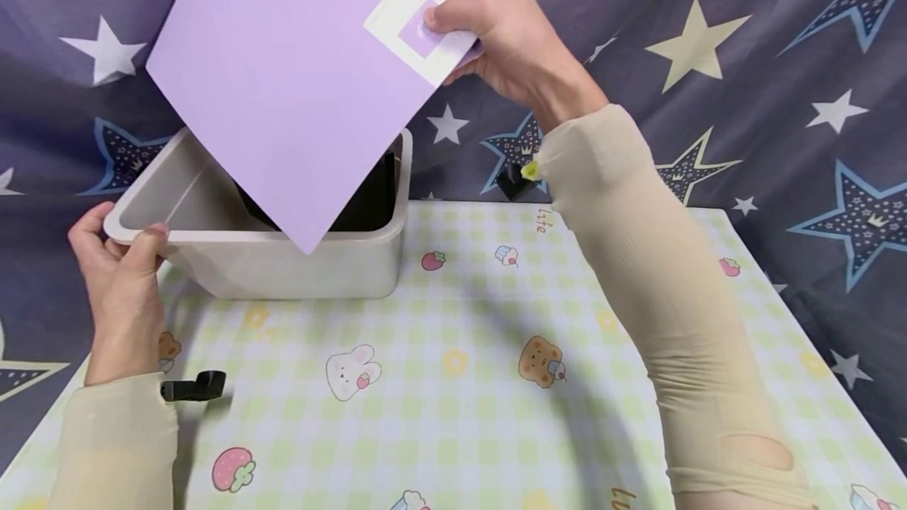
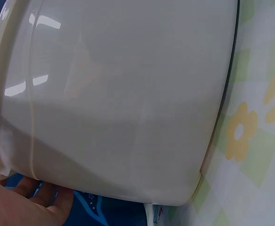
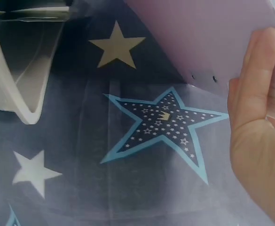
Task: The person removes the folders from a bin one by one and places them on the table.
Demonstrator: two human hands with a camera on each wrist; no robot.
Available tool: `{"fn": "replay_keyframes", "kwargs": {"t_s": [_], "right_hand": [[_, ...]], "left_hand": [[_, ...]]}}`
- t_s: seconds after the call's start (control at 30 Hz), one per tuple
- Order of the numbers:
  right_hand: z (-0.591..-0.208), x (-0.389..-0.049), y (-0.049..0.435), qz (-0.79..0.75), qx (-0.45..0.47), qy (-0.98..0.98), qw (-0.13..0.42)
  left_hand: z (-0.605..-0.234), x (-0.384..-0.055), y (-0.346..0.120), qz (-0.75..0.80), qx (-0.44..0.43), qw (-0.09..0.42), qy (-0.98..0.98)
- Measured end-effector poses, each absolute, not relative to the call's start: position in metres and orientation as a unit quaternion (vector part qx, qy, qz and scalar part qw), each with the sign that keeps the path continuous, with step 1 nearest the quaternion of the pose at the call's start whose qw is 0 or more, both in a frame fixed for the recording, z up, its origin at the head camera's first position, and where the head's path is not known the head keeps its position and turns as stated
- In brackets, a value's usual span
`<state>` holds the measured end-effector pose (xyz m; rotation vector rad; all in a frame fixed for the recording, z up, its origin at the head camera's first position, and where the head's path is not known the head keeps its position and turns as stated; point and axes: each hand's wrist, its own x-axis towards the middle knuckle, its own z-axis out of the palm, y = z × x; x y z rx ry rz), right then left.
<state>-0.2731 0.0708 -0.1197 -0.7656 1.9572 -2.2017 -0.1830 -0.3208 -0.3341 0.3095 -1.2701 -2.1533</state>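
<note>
My right hand (image 1: 510, 30) pinches one corner of a flat purple folder (image 1: 283, 77), its thumb on a white label (image 1: 393, 14) with a purple square. Tilted cornerwise, the folder hangs over a light grey plastic bin (image 1: 283, 266), and its lowest corner overlaps the front rim in the head view. The folder's underside shows two small dark holes in the right wrist view. At the bin's left front corner, my left hand (image 1: 124, 282) grips the rim. Inside the bin stands something black (image 1: 375, 195), mostly hidden behind the folder.
The bin stands at the back left of a table with a green checked cloth (image 1: 453, 415) printed with cartoon animals and fruit. A dark curtain (image 1: 751, 124) with stars hangs right behind it. Small black camera mounts (image 1: 194, 386) sit at both wrists.
</note>
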Motion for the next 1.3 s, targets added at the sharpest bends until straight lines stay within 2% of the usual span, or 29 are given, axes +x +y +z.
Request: {"fn": "replay_keyframes", "kwargs": {"t_s": [0.4, 0.8, 1.3], "right_hand": [[-0.150, -0.254, 0.076, -0.769, -0.255, 0.585, 0.040], [-0.189, -0.237, 0.088, -0.815, -0.231, 0.529, 0.059], [-0.222, -0.214, 0.103, -0.824, -0.250, 0.506, 0.043]], "left_hand": [[-0.334, -0.180, -0.319, -0.814, 0.115, 0.309, -0.478], [-0.335, -0.182, -0.320, -0.817, 0.114, 0.306, -0.475], [-0.335, -0.179, -0.321, -0.816, 0.115, 0.305, -0.477]]}}
